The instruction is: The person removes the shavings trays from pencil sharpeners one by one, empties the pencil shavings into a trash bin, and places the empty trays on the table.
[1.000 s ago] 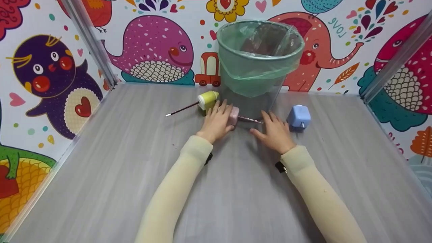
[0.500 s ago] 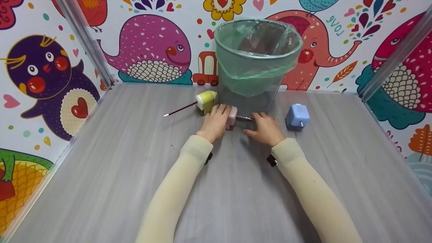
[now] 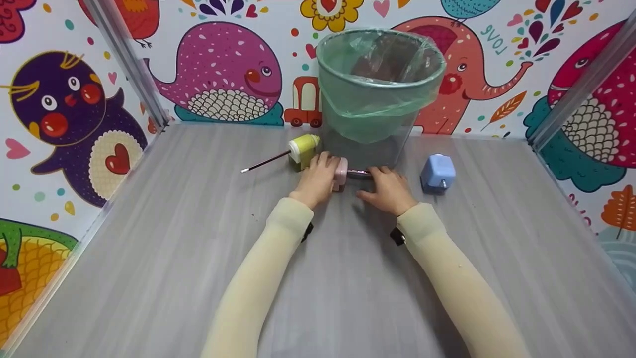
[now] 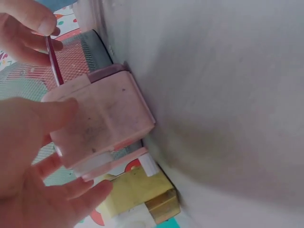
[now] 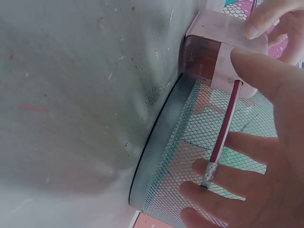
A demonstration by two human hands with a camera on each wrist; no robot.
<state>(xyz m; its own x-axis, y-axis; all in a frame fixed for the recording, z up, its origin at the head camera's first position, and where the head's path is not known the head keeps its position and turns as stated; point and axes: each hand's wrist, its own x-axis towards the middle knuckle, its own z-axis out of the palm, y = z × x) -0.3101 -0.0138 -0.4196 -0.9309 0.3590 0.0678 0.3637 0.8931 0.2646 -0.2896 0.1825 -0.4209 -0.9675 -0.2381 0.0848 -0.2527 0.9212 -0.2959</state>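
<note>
My left hand (image 3: 318, 180) holds a pink crank pencil sharpener (image 3: 341, 171) on the table, in front of the bin. In the left wrist view the thumb lies on the near face of the sharpener (image 4: 102, 114), and the crank's white handle (image 4: 149, 164) sticks out below. From the sharpener's other side juts a dark red pencil (image 5: 224, 126) with a silver end. My right hand (image 3: 391, 191) is at that end; its extended fingers (image 5: 247, 183) lie behind the pencil, with the thumb apart from them.
A mesh bin (image 3: 367, 146) with a green liner stands behind both hands. Left of my left hand is a yellow sharpener (image 3: 304, 145) with another pencil (image 3: 266, 162) in it. To the right sits a blue sharpener (image 3: 439, 171). Printed walls enclose the grey table (image 3: 338, 298).
My right hand has moved left toward the pink sharpener, and its fingers have come to the pencil's end. The left hand stays on the sharpener. The view has shifted slightly.
</note>
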